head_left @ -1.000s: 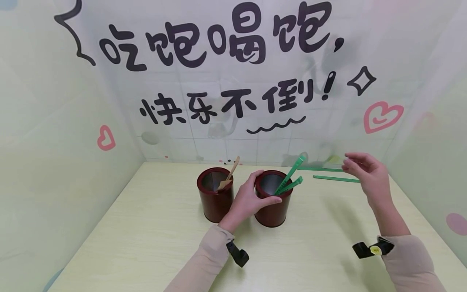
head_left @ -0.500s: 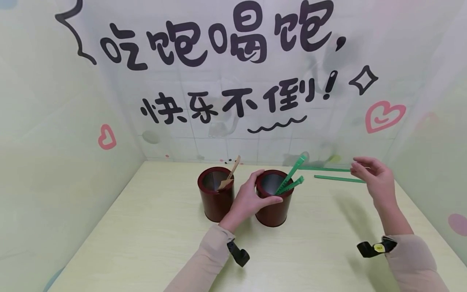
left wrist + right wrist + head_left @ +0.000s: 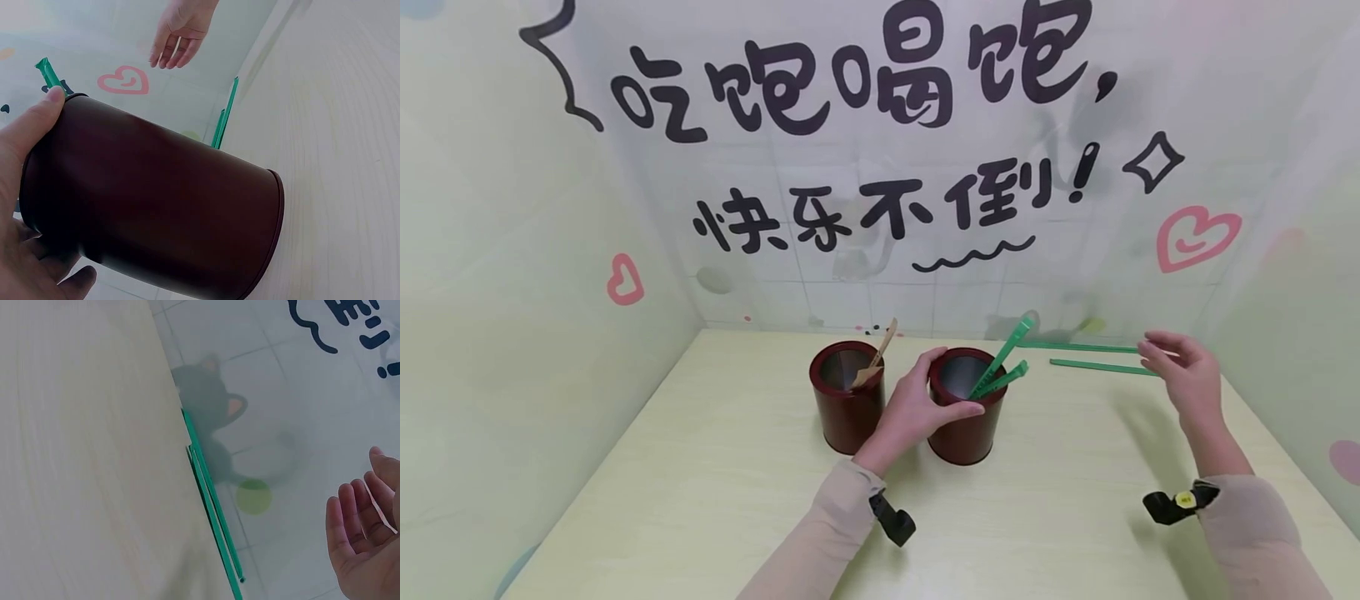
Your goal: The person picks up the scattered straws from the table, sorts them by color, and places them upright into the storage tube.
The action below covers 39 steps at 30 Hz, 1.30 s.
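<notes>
My left hand grips the rim and side of a dark red cylindrical canister, thumb in front. In the left wrist view the canister fills the middle, its base near the pale tabletop. Two slim green packets lean out of its mouth to the right. To the right, my right hand is raised with loosely bent fingers and nothing in them. Beyond it, two long thin green sticks lie along the back of the table; the hand covers their right ends. The right wrist view shows the palm apart from them.
A second dark red canister stands left of the gripped one, close to my left forearm. A brown paper-like packet leans out of it. The pale table ends at a printed back wall, with side walls left and right.
My right hand has drifted to the right and slightly down, away from the canisters. The left hand keeps its grip on the canister. The whole head view has shifted slightly.
</notes>
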### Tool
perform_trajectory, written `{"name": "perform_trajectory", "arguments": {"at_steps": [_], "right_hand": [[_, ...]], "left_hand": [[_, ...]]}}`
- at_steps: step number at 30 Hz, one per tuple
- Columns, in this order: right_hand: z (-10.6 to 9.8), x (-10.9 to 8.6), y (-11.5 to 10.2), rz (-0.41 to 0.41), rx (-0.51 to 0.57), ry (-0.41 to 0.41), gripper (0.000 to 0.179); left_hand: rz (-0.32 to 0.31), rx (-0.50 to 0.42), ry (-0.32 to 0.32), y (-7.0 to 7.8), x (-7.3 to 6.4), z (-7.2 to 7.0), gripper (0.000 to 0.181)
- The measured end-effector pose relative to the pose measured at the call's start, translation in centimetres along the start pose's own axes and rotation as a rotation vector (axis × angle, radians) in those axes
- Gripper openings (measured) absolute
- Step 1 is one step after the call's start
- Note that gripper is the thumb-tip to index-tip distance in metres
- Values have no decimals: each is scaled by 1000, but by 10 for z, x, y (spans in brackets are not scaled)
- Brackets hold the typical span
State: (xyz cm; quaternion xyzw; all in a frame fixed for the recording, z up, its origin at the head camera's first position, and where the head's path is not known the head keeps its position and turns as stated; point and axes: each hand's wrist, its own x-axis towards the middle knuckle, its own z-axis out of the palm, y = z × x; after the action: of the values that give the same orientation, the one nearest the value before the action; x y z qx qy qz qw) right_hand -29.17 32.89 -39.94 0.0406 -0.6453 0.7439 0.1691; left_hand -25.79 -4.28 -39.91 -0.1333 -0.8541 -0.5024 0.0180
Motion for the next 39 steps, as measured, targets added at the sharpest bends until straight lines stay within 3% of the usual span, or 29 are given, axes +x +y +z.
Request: {"name": "perform_trajectory", "arguments": {"at_steps": [9,14,18,24,26,29,33,36,39], "right_hand": [[-23,4,8,99,47,76,22],[-36,9,16,138,23,108,19],[-46,13,23,215,-70,155,15],[-60,18,28,304,-360,202,9],[-63,21,30,325,-400,222,10],[-68,23,32,388,-414,264,19],[-75,24,35,488,-465,294,53],[-81,26,36,531,-523,266,75],[-88,30,38,578,-522,246,85]], "left_hand": [[0,-6,-5,1,0,-2,92],[-5,-7,-5,2,-1,-2,92],[-1,6,-1,2,-1,-2,92],[4,13,3,1,-2,-2,94],[7,12,4,1,-1,-2,94],[4,16,3,1,-1,-2,94],[-7,22,3,1,-3,-1,94],[-12,20,5,1,-4,-1,94],[-14,18,9,2,-4,-1,94]]}}
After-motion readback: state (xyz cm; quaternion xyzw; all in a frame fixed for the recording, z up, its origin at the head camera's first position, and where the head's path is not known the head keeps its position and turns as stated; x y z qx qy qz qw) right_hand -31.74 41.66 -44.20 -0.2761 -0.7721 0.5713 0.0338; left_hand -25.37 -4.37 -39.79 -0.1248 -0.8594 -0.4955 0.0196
